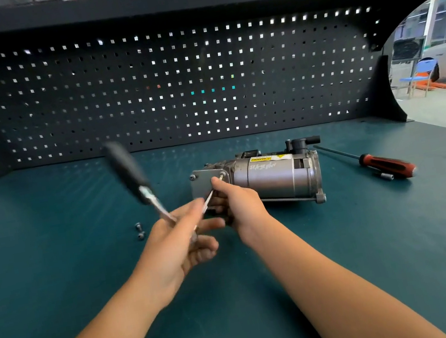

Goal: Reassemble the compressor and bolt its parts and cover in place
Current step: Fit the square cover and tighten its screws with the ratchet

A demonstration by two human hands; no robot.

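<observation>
Step in hand: bolting the end cover onto the compressor.

- Compressor [273, 178] lies on its side on the table [58, 282], just beyond the right hand and touching its fingers. Flat end cover [203, 183] faces the hands.
- One bolt [193, 177] seated at the cover's upper corner on the left-hand side. A second bolt [221, 176] at the other upper corner, right at the right fingertips.
- Left hand [181, 242]: fingers curled round the wrench [132, 174] where its black handle meets the metal. The handle sticks up and away and is motion-blurred.
- Right hand [235, 202]: thumb and forefinger look pinched on the thin shaft [209, 198] running from the wrench to the second bolt, steadying its tip. Whether the tip is seated in the bolt head I cannot tell; fingers hide it.
- Two loose bolts [140, 230] on the table just left of the left hand, near but not touching it.
- Red-and-black screwdriver [387, 164] well off to the right of the right hand, a small socket [387, 176] just beside its handle.

Judgement: the cover is partly fastened, with the lower corners likely waiting on the loose bolts. Next move calls for keeping the shaft square to the bolt while the left hand turns, then fetching a loose bolt.
</observation>
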